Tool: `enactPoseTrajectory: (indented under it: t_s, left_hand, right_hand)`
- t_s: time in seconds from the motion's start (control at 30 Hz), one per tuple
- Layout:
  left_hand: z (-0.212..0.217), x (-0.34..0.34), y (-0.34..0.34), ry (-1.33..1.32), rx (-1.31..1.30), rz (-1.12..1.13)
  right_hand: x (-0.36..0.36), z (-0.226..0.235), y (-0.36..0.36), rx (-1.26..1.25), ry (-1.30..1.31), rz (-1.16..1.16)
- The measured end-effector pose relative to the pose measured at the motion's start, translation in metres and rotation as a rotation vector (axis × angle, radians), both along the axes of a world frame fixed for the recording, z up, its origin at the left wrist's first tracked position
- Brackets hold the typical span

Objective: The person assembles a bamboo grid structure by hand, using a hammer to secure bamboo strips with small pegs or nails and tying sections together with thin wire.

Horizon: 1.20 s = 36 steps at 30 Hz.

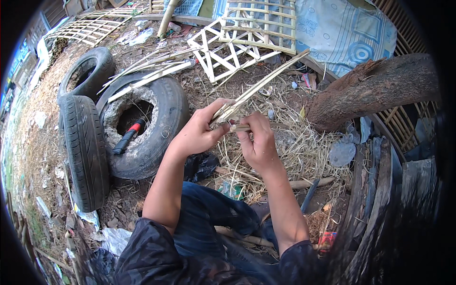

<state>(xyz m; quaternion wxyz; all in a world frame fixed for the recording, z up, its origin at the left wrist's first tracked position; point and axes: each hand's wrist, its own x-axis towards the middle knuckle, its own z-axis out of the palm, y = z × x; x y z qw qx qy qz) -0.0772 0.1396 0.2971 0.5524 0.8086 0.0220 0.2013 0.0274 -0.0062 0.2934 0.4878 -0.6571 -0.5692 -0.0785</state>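
Note:
My left hand (202,128) is closed round a bundle of split bamboo strips (259,86), which slants up and away to the right. Close beside it, the fingers of my right hand (259,142) pinch a short tan wooden piece (241,128), its blunt end pointing at my left hand. Whether this is a tool's handle or plain bamboo I cannot tell, as my fingers cover much of it. Both hands are over the straw-strewn ground, in front of my knees. More loose bamboo strips (149,76) lie across a tyre at the left.
A concrete-filled tyre (173,109) holds a black-and-red handled object (128,136); two more tyres (84,152) stand beside it. Bamboo lattices (209,57) lie ahead, near a blue patterned sheet (342,33). A thick trunk (375,88) leans in from the right. Straw (304,152) covers the ground.

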Motion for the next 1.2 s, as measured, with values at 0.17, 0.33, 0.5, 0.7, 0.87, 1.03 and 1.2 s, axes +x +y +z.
enactPoseTrajectory:
  t_s: [0.17,0.33,0.5,0.7,0.87,1.03,1.2]
  left_hand:
    - [-0.010,-0.002,0.010,0.027,0.014,0.076]
    - [-0.008,0.005,0.017,-0.075,0.079,0.188]
    - [-0.012,0.003,0.032,-0.154,-0.004,0.210]
    - [-0.012,0.005,0.065,-0.158,0.053,0.253]
    - [-0.020,-0.002,0.062,-0.381,-0.031,0.317]
    - [-0.011,0.020,0.038,-0.360,-0.118,0.291]
    - [0.020,0.027,0.001,-0.413,-0.048,0.343]
  right_hand:
    - [-0.003,0.008,0.006,-0.036,-0.014,0.023]
    - [-0.005,0.011,0.019,-0.058,0.075,0.020]
    - [-0.010,0.021,0.038,-0.061,0.035,0.012]
    - [-0.011,0.033,0.062,-0.112,0.085,0.026]
    - [-0.013,0.045,0.078,-0.161,0.071,0.034]
    - [-0.001,0.049,0.059,-0.178,0.265,-0.017]
    - [0.017,0.076,0.038,-0.118,0.247,0.000]
